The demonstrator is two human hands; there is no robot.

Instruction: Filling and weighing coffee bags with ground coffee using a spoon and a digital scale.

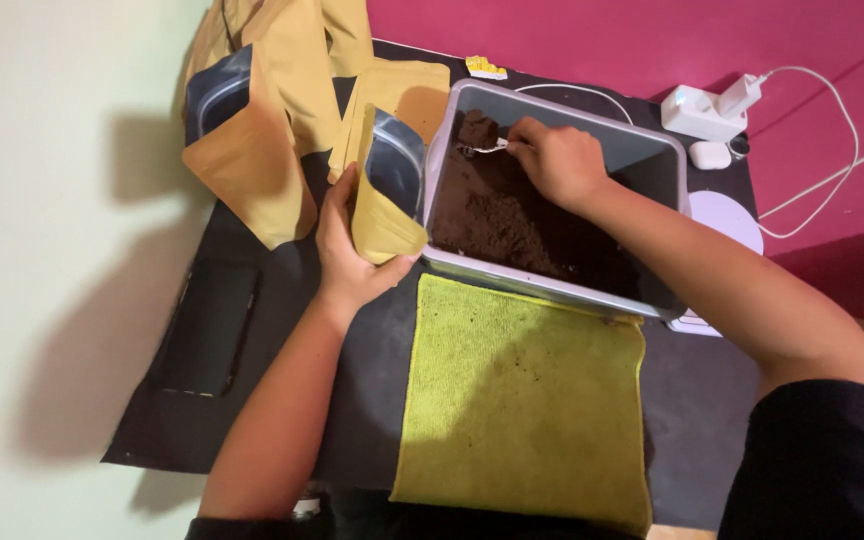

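Note:
My left hand (350, 255) grips a tan stand-up pouch (384, 190) with a clear window, holding it open beside the left wall of a grey tub (552, 288). The tub holds dark brown powder (507, 215). My right hand (557, 160) is inside the tub, closed on a small white spoon (484, 149) whose bowl touches a clump of the powder near the far left corner.
Several more tan pouches (252, 150) stand and lie at the back left on a black mat (282, 330). A yellow-green cloth (522, 400) lies in front of the tub. A white charger (697, 108), cable and small white case (709, 154) sit at the back right.

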